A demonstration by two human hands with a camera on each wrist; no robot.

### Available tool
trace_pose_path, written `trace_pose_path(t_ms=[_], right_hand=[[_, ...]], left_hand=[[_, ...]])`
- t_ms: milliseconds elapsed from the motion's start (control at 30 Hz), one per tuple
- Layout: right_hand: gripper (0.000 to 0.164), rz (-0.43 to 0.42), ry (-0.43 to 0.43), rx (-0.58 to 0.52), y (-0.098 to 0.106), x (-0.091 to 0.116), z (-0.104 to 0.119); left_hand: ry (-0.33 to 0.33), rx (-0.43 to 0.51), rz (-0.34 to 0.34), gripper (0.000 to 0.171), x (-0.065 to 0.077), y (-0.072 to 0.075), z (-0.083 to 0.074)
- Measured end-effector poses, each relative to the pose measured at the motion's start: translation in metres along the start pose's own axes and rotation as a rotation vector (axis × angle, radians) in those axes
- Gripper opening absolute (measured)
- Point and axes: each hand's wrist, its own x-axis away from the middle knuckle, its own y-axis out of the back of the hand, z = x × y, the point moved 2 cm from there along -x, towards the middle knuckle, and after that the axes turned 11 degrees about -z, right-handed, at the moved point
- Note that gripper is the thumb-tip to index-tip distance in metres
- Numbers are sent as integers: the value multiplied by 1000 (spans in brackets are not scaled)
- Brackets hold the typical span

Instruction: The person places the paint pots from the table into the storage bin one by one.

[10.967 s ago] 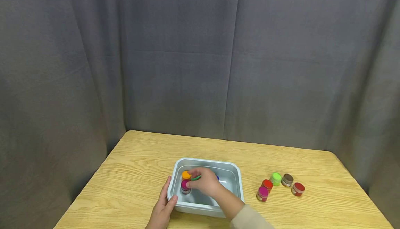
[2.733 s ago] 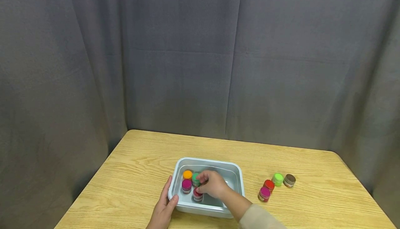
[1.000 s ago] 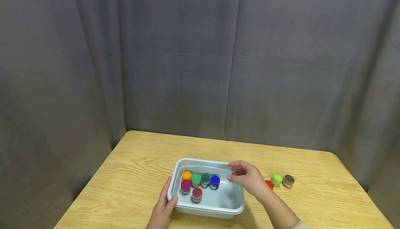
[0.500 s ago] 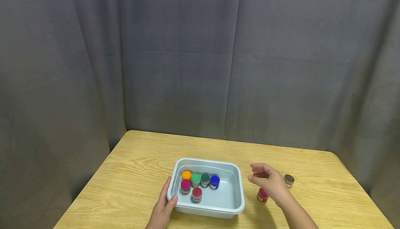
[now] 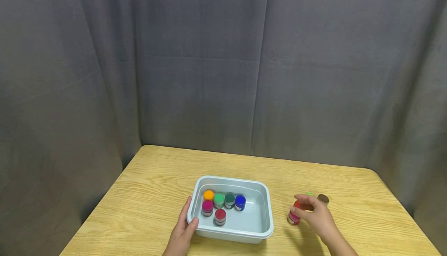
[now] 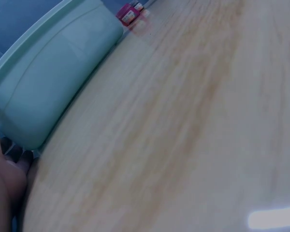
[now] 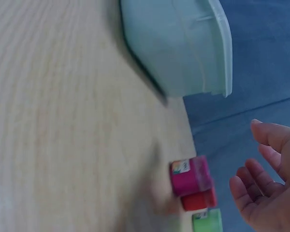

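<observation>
My left hand [image 5: 181, 230] grips the left front corner of a pale blue tray [image 5: 251, 219], thumb at the front rim and fingers along the left side. Inside stand small paint jars: orange [image 5: 208, 195], light green [image 5: 218, 199], dark green [image 5: 229, 200], blue [image 5: 239, 202], magenta [image 5: 207, 207] and dark red [image 5: 220, 216]. To the right, my right hand [image 5: 320, 218] hovers over another magenta jar [image 5: 293, 219] and a red jar [image 5: 297, 204]. In the right wrist view, its fingers [image 7: 261, 179] are parted, holding nothing and apart from the jars.
Behind the right hand stand a bright green jar [image 5: 309, 195], mostly hidden, and a brown jar [image 5: 323, 199]. Both are on the wooden table [image 5: 164, 178]. Grey curtains [image 5: 202, 93] hang behind and at both sides of it.
Since the earliest frame, the dark red jar has gone from the table into the tray. My right hand has let go of it and moved right over the remaining jars. The left hand stays put.
</observation>
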Motion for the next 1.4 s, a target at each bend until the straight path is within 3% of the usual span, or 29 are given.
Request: trace_pose_path(t_ms=[467, 1400], right_hand=[[52, -7, -55, 9, -9, 1, -34], [65, -33, -103, 38, -26, -2, -47]], left_hand=[[-11, 0, -2, 65, 0, 0, 0], [-5, -13, 2, 65, 1, 0, -2]])
